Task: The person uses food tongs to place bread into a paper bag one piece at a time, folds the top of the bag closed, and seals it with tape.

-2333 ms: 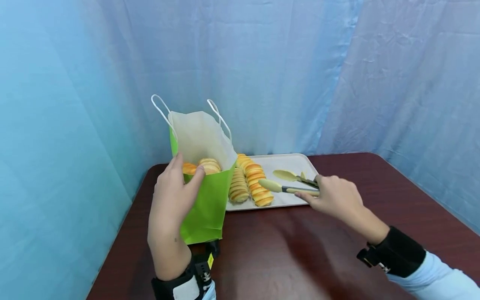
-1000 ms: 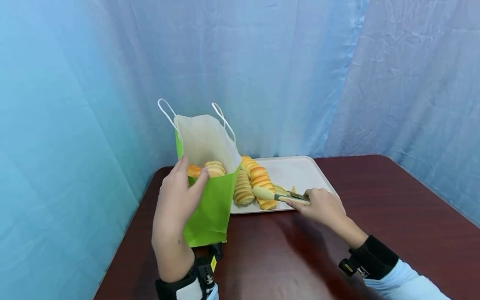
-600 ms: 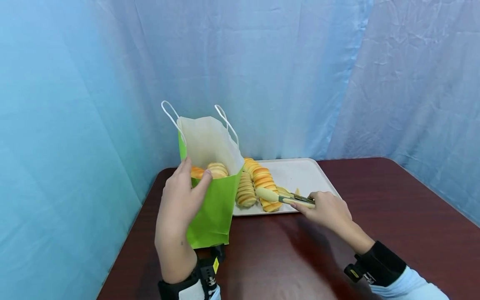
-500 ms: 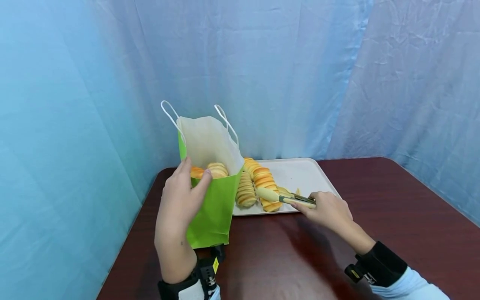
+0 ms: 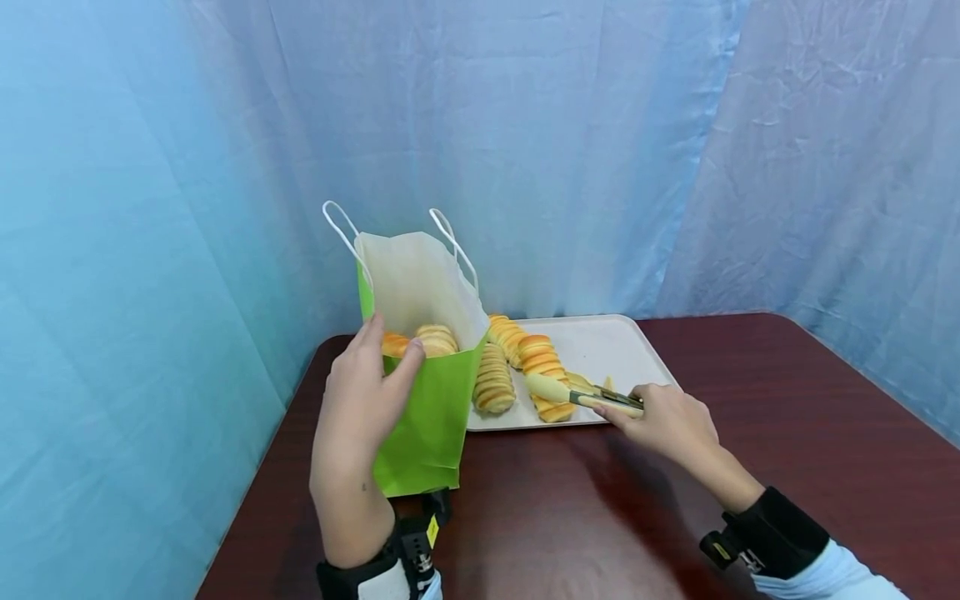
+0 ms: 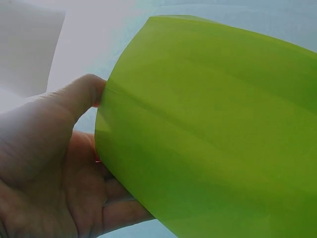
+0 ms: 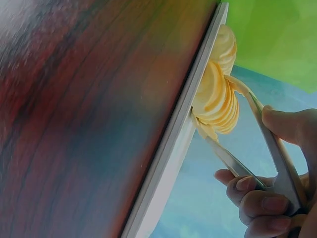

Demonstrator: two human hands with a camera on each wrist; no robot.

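My left hand (image 5: 360, 392) is at the mouth of a green paper bag (image 5: 420, 433), thumb and fingers spread and reaching past its rim. Two breads (image 5: 437, 340) show inside the bag. My right hand (image 5: 667, 421) grips cream-and-grey food tongs (image 5: 600, 396), thumb on one arm and fingers on the other. In the right wrist view, the tongs' tips straddle a golden ridged bread (image 7: 215, 96) lying on the white tray. A paler ridged bread (image 5: 493, 382) and another golden one (image 5: 507, 337) lie beside it, near the bag.
The white tray (image 5: 600, 346) sits on a dark red-brown table (image 5: 555, 517), just right of the bag. White cord handles (image 5: 457, 250) stand up from the bag. Blue curtains (image 5: 555, 150) hang behind and at the sides.
My right hand brought the tongs down and left to the golden bread, one head each side. Since half a second ago, tongs and bread have shifted right, apart from the other breads. My left hand stays at the bag.
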